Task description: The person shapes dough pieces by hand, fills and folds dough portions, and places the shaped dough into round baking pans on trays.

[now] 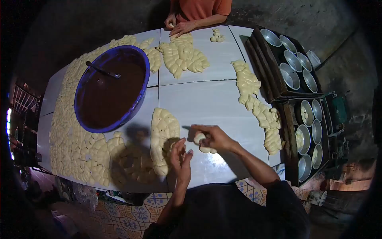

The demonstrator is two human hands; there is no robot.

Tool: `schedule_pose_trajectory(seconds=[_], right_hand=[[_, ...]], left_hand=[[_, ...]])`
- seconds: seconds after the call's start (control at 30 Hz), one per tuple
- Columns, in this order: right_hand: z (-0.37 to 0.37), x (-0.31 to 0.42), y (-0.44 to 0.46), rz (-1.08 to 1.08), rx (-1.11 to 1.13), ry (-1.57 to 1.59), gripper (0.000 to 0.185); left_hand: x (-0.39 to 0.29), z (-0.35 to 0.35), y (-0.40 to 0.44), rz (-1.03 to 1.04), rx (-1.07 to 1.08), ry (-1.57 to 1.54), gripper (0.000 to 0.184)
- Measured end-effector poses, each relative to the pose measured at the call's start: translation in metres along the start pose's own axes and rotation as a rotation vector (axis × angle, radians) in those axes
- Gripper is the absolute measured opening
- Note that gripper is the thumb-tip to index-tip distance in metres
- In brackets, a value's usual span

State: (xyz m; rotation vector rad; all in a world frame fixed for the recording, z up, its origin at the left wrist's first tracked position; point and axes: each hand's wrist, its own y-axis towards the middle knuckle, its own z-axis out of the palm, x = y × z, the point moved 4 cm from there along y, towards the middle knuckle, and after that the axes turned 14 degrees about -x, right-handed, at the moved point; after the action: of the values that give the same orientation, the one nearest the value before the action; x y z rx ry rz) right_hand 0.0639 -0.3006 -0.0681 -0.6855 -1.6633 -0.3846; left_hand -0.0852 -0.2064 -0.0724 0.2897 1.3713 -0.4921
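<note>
My left hand [181, 161] has its fingers apart and holds nothing, close to the right side of a long cluster of pale dough pieces [162, 131]. To its right, my right hand [217, 138] is curled over a small dough piece [199, 138], with the index finger stretched out to the left. Another small dough piece [207, 150] lies just under that hand on the white table [199, 103]. Part of the small dough is hidden by the fingers.
A blue tub [137, 107] of brown filling with a spoon [103, 71] stands on the left among many dough pieces [79, 153]. Across the table, a person's hands [183, 28] touch dough [183, 55]. More dough [260, 111] lies right, beside racks of round tins [289, 75].
</note>
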Motion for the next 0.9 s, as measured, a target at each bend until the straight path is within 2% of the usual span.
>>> schedule_pose_trajectory(seconds=[0.1,0.13,0.17,0.2,0.27,0.3,0.33,0.4,0.43,0.47,0.5,0.53,0.57,0.63,0.67,0.73,0.77,0.8,0.83,0.87,0.9], right_hand=[[-0.004,-0.039,0.032,0.005,0.187,-0.252,0.076],[-0.006,-0.036,0.029,-0.121,0.21,-0.303,0.073],[-0.007,-0.033,0.029,-0.084,0.083,-0.212,0.069],[-0.008,-0.033,0.029,-0.04,-0.042,-0.119,0.065],[-0.008,-0.04,0.032,-0.182,0.082,-0.482,0.053],[-0.002,-0.041,0.03,-0.275,0.156,-0.544,0.044],[0.004,-0.038,0.028,-0.282,0.174,-0.537,0.044],[0.012,-0.021,0.03,-0.328,0.001,-0.949,0.04],[0.03,0.011,0.036,-0.542,-0.206,-0.994,0.035],[0.053,0.017,0.054,-0.603,-0.107,-0.966,0.037],[0.084,0.017,0.076,-0.492,0.045,-0.748,0.038],[0.118,0.014,0.093,-0.604,0.095,-0.506,0.045],[0.152,0.022,0.106,-0.592,0.073,-0.41,0.046],[0.212,0.011,0.13,-0.659,0.097,-0.497,0.053],[0.229,0.008,0.134,-0.646,0.147,-0.677,0.047],[0.242,-0.001,0.138,-0.615,0.191,-0.772,0.035],[0.23,0.006,0.134,-0.513,0.234,-0.405,0.019],[0.215,0.009,0.119,-0.43,0.24,-0.202,0.028],[0.192,0.024,0.093,-0.471,0.183,-0.118,0.042],[0.169,0.04,0.067,-0.445,0.191,-0.03,0.048],[0.151,0.042,0.046,-0.353,0.207,-0.012,0.043]], left_hand=[[0.007,-0.024,0.028,0.009,-0.143,-0.05,0.026],[0.009,-0.037,0.037,0.033,-0.182,-0.109,0.027],[-0.001,-0.05,0.042,0.09,-0.225,0.014,0.02],[0.003,-0.063,0.045,0.071,-0.286,-0.029,0.017],[0.013,-0.086,0.049,-0.084,-0.408,-0.178,0.015],[0.02,-0.094,0.048,-0.086,-0.427,-0.173,0.015],[0.029,-0.102,0.048,-0.097,-0.457,-0.153,0.014],[0.032,-0.114,0.043,-0.094,-0.517,-0.132,0.014],[0.03,-0.113,0.037,-0.107,-0.567,-0.179,0.012],[0.03,-0.112,0.032,-0.119,-0.613,-0.228,0.011],[0.03,-0.111,0.028,-0.131,-0.609,-0.245,0.011],[0.029,-0.108,0.026,-0.12,-0.625,-0.231,0.011],[0.026,-0.105,0.025,-0.109,-0.618,-0.24,0.012],[0.02,-0.102,0.023,-0.071,-0.61,-0.248,0.012],[0.018,-0.104,0.021,-0.046,-0.607,-0.236,0.016],[0.011,-0.114,0.02,-0.007,-0.613,-0.225,0.02],[0.009,-0.119,0.02,-0.04,-0.618,-0.208,0.026],[0.008,-0.121,0.02,-0.075,-0.623,-0.195,0.032],[0.006,-0.119,0.02,-0.102,-0.63,-0.15,0.037],[0.003,-0.115,0.018,-0.108,-0.633,-0.161,0.037],[-0.002,-0.102,0.018,-0.085,-0.443,-0.198,0.036]])
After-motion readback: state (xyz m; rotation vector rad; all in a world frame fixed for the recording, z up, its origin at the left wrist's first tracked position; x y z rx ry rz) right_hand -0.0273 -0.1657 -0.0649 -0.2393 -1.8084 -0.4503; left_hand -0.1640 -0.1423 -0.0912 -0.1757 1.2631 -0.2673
